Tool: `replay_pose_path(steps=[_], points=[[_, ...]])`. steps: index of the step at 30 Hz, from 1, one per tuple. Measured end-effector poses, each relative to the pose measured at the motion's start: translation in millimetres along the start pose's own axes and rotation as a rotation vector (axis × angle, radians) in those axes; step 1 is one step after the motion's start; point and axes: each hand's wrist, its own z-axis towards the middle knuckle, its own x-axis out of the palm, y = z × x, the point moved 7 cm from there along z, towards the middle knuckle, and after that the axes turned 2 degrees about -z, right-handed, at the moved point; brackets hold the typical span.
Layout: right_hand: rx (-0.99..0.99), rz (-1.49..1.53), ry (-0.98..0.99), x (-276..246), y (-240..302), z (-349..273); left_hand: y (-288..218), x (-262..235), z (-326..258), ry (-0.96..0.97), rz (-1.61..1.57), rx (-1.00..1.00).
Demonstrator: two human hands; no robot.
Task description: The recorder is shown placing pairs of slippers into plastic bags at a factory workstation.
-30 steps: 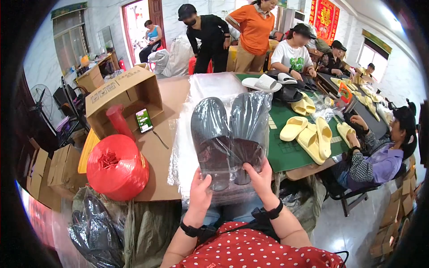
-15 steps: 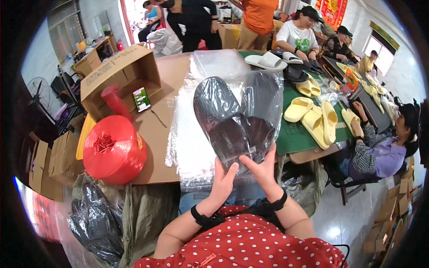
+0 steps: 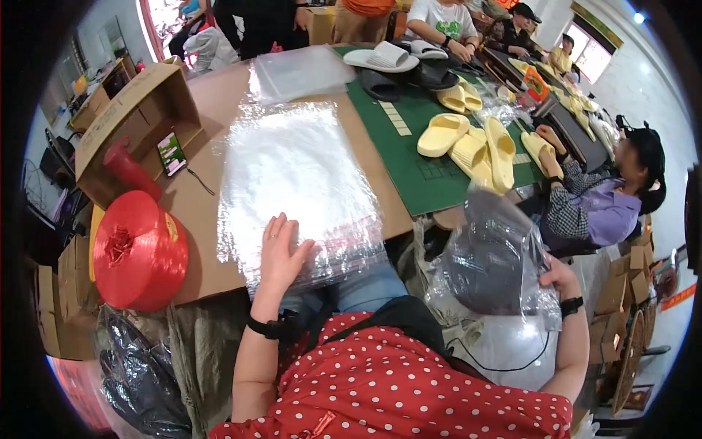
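Note:
In my right hand (image 3: 559, 276) is a clear plastic bag with dark slippers (image 3: 491, 252) inside, gripped by its edge beyond the table's right front corner. The slippers are blurred by motion. My left hand (image 3: 281, 252) lies with fingers spread on a stack of clear plastic bags (image 3: 292, 161) at the front of the table. It holds nothing; a ring shows on one finger. Pale yellow slides (image 3: 472, 150) lie on the green mat right of the stack. Behind them are white slides (image 3: 384, 57) and black slides (image 3: 380, 85).
A red twine roll (image 3: 139, 249) stands at the table's left edge, beside an open carton (image 3: 139, 121) and a phone (image 3: 172, 154). Black bagged slippers (image 3: 139, 373) fill a sack at lower left. A seated co-worker (image 3: 603, 208) handles a yellow slide at right; others stand or sit behind.
The bagged slippers have gone from both hands above the stack to my right hand, off to the right and lower. My left hand let go and came down on the stack. The view turned right.

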Motion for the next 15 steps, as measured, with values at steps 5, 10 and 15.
replay_pose_path(steps=[5, 10, 15], points=[[0.380, 0.063, -0.310, -70, -127, -43, -9, 1, -1, -0.012, 0.029, 0.001], [0.215, 0.150, -0.196, -64, -206, 56, -11, 6, 1, 0.008, 0.052, 0.028], [0.186, 0.107, -0.137, 63, -130, 203, -13, -9, -6, 0.047, 0.078, -0.016]])
